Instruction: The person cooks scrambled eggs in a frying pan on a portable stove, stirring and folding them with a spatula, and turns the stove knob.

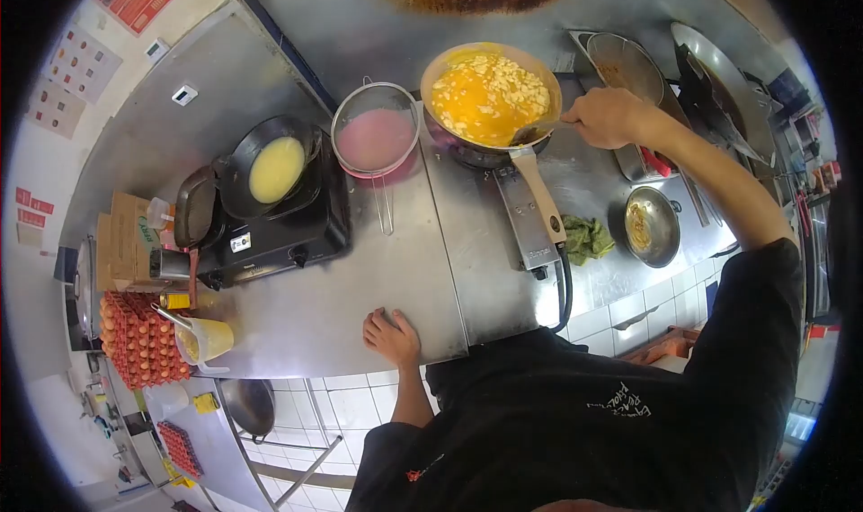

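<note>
My right hand [613, 118] is closed around the handle of a spatula [532, 133]. The spatula's blade dips into the near right side of a deep frying pan [433, 133], in a yellow egg mixture [490, 98] with many pale chunks. The pan sits on a portable stove [523, 220], its beige handle pointing toward me and untouched by either hand. On the steel counter near its front edge rests my left hand [393, 337], palm down with fingers out, holding nothing.
Left of the pan, a sieve [376, 127] covers a pink bowl. A black pan [238, 172] with a yellow round stands on a black stove [270, 242]. Egg trays [144, 341] and a jug [209, 339] are at left. A green cloth [586, 240] and metal bowl [652, 227] lie right.
</note>
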`<state>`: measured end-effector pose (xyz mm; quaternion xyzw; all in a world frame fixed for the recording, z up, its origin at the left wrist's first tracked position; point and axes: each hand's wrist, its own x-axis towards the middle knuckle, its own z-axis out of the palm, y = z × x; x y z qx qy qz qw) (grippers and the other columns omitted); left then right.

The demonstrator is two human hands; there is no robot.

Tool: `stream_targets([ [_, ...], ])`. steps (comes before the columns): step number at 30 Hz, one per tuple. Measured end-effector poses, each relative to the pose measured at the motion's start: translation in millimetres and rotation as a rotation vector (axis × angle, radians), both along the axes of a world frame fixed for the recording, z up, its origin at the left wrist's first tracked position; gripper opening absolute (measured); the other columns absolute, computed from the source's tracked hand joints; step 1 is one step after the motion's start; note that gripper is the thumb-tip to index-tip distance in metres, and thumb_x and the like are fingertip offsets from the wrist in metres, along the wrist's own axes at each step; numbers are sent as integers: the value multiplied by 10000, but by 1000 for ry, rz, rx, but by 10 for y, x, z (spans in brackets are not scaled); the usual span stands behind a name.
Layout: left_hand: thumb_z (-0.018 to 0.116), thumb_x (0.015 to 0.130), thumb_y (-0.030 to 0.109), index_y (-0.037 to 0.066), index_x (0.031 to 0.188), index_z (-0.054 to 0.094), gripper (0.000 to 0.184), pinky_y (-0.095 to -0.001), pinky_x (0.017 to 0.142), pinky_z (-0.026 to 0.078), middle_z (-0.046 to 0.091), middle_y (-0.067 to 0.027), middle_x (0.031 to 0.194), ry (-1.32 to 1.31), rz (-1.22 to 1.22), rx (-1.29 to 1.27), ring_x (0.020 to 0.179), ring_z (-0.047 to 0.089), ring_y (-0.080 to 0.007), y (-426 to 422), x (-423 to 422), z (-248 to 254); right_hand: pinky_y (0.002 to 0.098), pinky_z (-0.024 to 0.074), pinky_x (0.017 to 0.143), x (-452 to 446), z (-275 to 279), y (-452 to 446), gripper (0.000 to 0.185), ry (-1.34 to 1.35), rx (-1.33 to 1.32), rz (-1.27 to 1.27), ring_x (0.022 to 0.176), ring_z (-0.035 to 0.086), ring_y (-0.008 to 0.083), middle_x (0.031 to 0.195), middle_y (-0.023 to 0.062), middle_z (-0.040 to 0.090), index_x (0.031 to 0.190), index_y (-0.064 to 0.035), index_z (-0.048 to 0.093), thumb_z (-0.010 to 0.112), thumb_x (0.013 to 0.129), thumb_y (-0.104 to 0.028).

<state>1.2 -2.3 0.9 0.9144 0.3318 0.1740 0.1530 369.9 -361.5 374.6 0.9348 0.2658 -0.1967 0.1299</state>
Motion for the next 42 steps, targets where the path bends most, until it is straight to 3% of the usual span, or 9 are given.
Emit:
stream_targets([
  [3, 606, 1060, 395, 58, 1311, 635, 421, -585, 1177, 339, 609, -180, 1378, -14, 2, 26, 1361, 516, -388, 4, 2, -3, 561, 615, 953, 150, -240, -21, 392, -93, -66, -53, 1009, 772, 454, 1055, 243, 798, 1343, -129, 786, 571, 1021, -196],
  [5, 607, 1058, 394, 63, 1322, 628, 423, -583, 1179, 336, 607, -177, 1378, -17, -12, 34, 1363, 514, -386, 4, -1, -15, 540, 647, 861, 230, -271, -10, 345, -142, -29, -42, 1015, 792, 444, 1121, 277, 789, 1215, 3, 775, 605, 967, -167],
  [12, 606, 1057, 387, 69, 1327, 623, 418, -582, 1183, 327, 604, -175, 1382, -4, -6, 2, 1365, 512, -384, -7, 6, 3, 510, 653, 882, 477, -463, 190, 312, -197, -39, -37, 1058, 797, 415, 1136, 236, 801, 1201, -25, 799, 645, 946, -119],
  [14, 605, 1056, 388, 69, 1325, 625, 418, -587, 1182, 326, 603, -176, 1384, -13, -6, 11, 1368, 511, -385, -8, 4, -3, 557, 632, 896, 673, -643, 192, 336, -212, 36, -35, 1057, 778, 446, 1122, 261, 789, 1236, -33, 782, 595, 976, -134],
  [24, 616, 1048, 382, 57, 1324, 625, 427, -590, 1179, 319, 600, -190, 1387, -17, -14, 28, 1383, 499, -391, -2, -11, -32, 543, 607, 976, 968, -762, 698, 415, -126, -62, -96, 1117, 761, 432, 1208, 219, 791, 1342, -136, 773, 534, 1005, -164],
  [26, 617, 1048, 378, 54, 1323, 623, 426, -584, 1177, 317, 599, -197, 1384, -18, -21, -9, 1377, 500, -396, 10, -10, -34, 535, 597, 994, 990, -781, 677, 412, -78, 72, -2, 1118, 755, 429, 1214, 221, 789, 1341, -119, 772, 526, 1019, -190],
  [33, 618, 1049, 373, 58, 1322, 621, 417, -580, 1172, 319, 597, -195, 1382, -7, -17, 9, 1370, 501, -394, 7, -3, -26, 526, 588, 989, 757, -536, 593, 442, 39, 59, 151, 1103, 753, 425, 1171, 249, 782, 1392, -97, 739, 503, 1036, -210],
  [39, 622, 1051, 395, 59, 1323, 626, 432, -581, 1174, 339, 615, -181, 1386, -8, -9, 11, 1376, 513, -395, 4, -11, -14, 488, 602, 944, 560, -290, 377, 429, 150, 61, 119, 1087, 766, 391, 1171, 195, 808, 1305, -122, 794, 532, 975, -201],
  [42, 614, 1053, 398, 58, 1324, 624, 435, -580, 1179, 334, 613, -183, 1385, -7, -7, -2, 1375, 511, -395, 1, -1, -11, 501, 588, 960, 438, -97, 290, 414, 214, 26, 133, 1068, 763, 412, 1143, 215, 801, 1388, -107, 742, 554, 1030, -195],
])
